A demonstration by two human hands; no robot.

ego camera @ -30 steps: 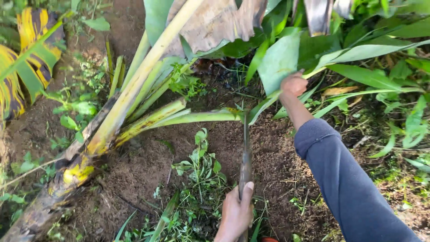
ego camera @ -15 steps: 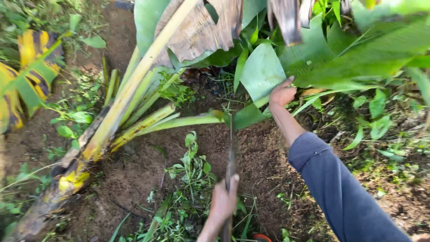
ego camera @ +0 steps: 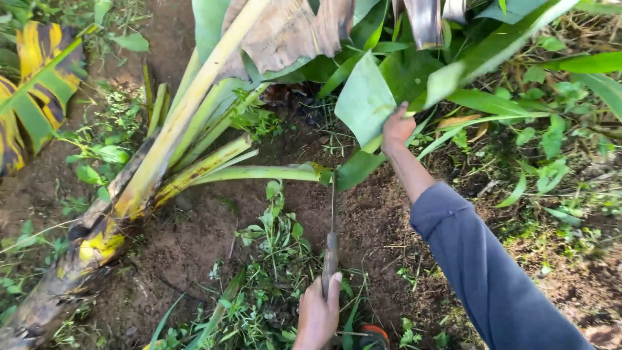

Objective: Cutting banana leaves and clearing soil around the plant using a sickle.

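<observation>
Down at the frame's bottom edge, the left hand (ego camera: 317,314) has its grip clamped on the knife (ego camera: 331,249), blade tip at the green leaf stalk (ego camera: 259,174); the right hand (ego camera: 396,128) grips the banana leaf (ego camera: 365,104), steadying it above bare soil (ego camera: 194,240).

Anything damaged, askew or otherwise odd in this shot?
Yes. The banana plant lies toppled across the soil, its base rotting yellow and brown. One leaf stalk ends in a cut where the knife, held in the left hand, meets it. The right hand grips the leaf.
</observation>
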